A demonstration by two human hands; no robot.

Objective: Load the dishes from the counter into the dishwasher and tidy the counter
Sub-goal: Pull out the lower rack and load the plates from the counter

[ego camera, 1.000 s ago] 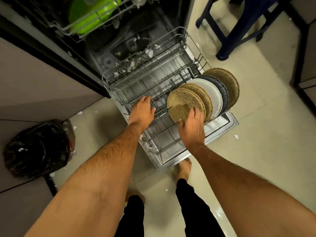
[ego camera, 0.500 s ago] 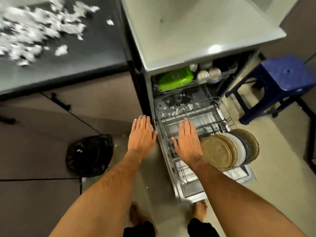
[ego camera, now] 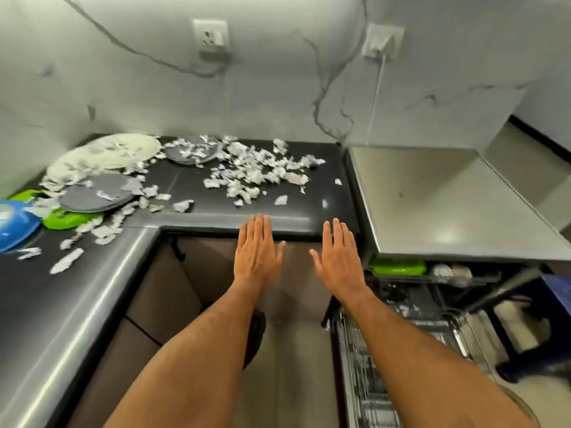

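Both hands — left hand [ego camera: 257, 251], right hand [ego camera: 339, 257] — flat-fingered, holding nothing. Up and left of them lies a grey plate [ego camera: 95, 193] under paper scraps [ego camera: 253, 173] — likely stiff, breakable; best pinched at its rim.

Blue bowl [ego camera: 14, 225] at nine o'clock: cut by frame edge. Lower rack [ego camera: 367, 381] at five o'clock: partly behind right forearm. Blue stool [ego camera: 553, 304] at three o'clock: blurred, cropped.
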